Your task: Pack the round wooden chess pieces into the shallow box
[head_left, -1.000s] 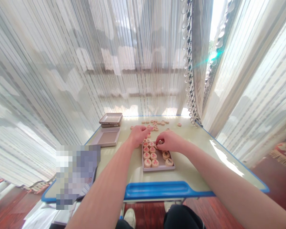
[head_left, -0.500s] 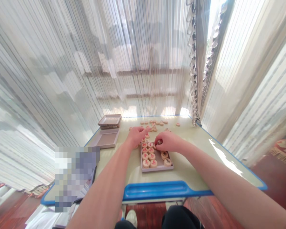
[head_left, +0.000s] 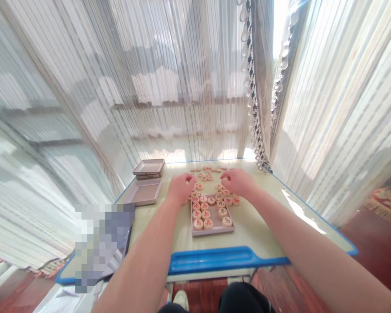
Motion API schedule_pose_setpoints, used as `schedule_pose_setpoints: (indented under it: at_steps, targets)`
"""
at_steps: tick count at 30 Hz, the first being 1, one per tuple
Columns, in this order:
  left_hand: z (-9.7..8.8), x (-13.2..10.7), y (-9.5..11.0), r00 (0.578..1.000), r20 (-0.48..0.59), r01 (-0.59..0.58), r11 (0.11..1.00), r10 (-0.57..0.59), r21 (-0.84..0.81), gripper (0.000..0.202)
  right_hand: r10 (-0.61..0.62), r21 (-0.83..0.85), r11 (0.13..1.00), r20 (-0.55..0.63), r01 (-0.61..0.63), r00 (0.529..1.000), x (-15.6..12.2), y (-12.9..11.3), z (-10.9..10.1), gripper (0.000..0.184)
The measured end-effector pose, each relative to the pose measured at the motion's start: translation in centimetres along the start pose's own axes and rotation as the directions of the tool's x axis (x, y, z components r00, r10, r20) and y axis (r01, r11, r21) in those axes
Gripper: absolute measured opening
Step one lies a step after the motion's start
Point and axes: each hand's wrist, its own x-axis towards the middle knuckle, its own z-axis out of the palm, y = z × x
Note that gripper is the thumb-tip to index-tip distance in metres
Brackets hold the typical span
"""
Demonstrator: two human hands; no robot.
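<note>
In front of me a shallow tray [head_left: 217,227] holds round xiangqi pieces: two columns of red-lettered ones on its left, a black-lettered column [head_left: 222,212] down its right and one piece [head_left: 211,201] at the top middle. My left hand [head_left: 180,188] hovers just past the tray's upper left corner, fingers curved and apart, close to some loose pieces [head_left: 199,187]. Beyond the upper right corner is my right hand [head_left: 239,181], its fingers bent downward over loose pieces [head_left: 226,192]. Nothing shows in either hand.
More loose pieces [head_left: 209,178] lie scattered toward the table's far edge. An open box lid [head_left: 145,191] and stacked trays [head_left: 149,168] are at the left. A dark folder-like item [head_left: 125,226], partly blurred, lies nearer. Curtains [head_left: 182,108] hang behind the table.
My right hand has let go of a piece in the tray's top row and moved up and right, off the tray. My left hand has shifted only slightly.
</note>
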Motion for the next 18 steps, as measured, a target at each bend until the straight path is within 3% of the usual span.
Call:
schedule_pose_setpoints:
  at_steps: [3, 7, 12, 18]
  targets:
    - [0.3, 0.1, -0.5, 1.000, -0.015, -0.024, 0.995, 0.026, 0.096, 0.028, 0.088, -0.108, 0.991, 0.040, -0.083, 0.995, 0.4, 0.9, 0.2, 0.028]
    - [0.4, 0.2, -0.6, 0.997, 0.070, -0.029, 0.995, 0.022, 0.095, 0.028, 0.111, -0.158, 0.983, 0.066, -0.099, 0.992, 0.8, 1.6, 0.8, 0.030]
    - [0.5, 0.3, -0.9, 0.997, 0.074, -0.018, 0.989, 0.007, 0.150, 0.031, 0.095, -0.125, 0.989, 0.103, -0.082, 0.990, 1.4, 2.2, 2.0, 0.029]
    - [1.0, 0.2, -1.2, 0.967, 0.230, 0.085, 0.988, -0.113, 0.126, 0.039, 0.075, -0.019, 0.997, 0.080, -0.074, 0.994, 1.5, 2.3, 2.7, 0.030]
